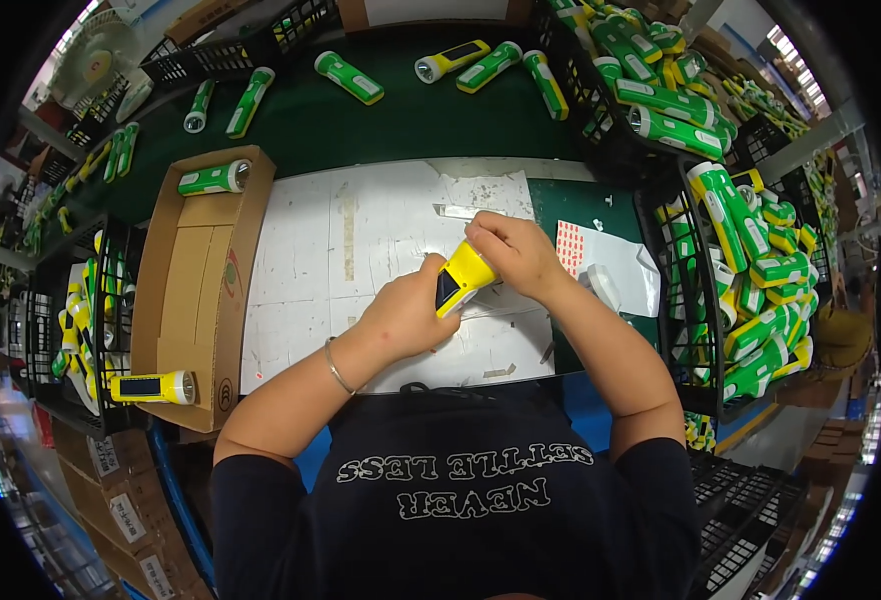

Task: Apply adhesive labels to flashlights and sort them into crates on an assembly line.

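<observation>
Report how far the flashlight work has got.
Seemingly done: a green flashlight and a yellow one lie in the cardboard tray. In hand: the left hand and right hand hold a yellow flashlight. Left: crates of flashlights at right.

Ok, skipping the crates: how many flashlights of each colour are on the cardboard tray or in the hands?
green flashlight: 1, on the cardboard tray
yellow flashlight: 2, this one held by the left hand and right hand, another on the tray
Total: 3
</observation>
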The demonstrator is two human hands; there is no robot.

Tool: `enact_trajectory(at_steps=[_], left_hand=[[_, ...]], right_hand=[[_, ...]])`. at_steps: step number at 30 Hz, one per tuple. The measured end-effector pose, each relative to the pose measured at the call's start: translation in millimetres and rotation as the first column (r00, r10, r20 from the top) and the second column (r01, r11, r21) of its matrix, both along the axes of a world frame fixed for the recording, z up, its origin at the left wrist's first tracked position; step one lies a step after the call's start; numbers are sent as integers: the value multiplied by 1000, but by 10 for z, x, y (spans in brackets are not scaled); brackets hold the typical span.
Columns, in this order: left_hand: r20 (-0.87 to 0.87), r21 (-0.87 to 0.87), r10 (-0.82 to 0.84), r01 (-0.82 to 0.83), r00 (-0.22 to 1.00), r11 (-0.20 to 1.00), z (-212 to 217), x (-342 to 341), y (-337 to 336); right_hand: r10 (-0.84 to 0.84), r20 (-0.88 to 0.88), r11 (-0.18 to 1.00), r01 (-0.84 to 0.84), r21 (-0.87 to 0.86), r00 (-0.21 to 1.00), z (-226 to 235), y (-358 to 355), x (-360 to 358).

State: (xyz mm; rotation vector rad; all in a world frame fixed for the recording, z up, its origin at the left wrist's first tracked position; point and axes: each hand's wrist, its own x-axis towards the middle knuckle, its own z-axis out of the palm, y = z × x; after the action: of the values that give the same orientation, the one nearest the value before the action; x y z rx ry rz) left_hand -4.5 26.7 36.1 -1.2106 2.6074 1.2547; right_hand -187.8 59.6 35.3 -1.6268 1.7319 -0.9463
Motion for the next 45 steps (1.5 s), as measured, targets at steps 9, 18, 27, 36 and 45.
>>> enact_trajectory(at_steps=[9, 18, 27, 36, 45], left_hand=[[-515, 21, 88, -90, 853, 996, -89, 16, -5], [-392, 899, 720, 72, 573, 432, -229, -61, -34], [-431, 895, 722, 155, 542, 418, -202, -186, -102], [-654, 756, 621, 391, 432, 524, -145, -240, -255], [-620, 784, 629, 354, 469, 509, -238, -103, -287]], right_hand=[[-64, 420, 995, 90, -43, 905, -28, 61, -151], [-62, 592, 993, -10, 118, 803, -272, 543, 98], [5, 576, 973, -138, 187, 817, -287, 734, 466], [-130, 461, 974, 201, -109, 878, -101, 544, 58], [-546, 764, 722, 655, 222, 343, 1091, -390, -2276]])
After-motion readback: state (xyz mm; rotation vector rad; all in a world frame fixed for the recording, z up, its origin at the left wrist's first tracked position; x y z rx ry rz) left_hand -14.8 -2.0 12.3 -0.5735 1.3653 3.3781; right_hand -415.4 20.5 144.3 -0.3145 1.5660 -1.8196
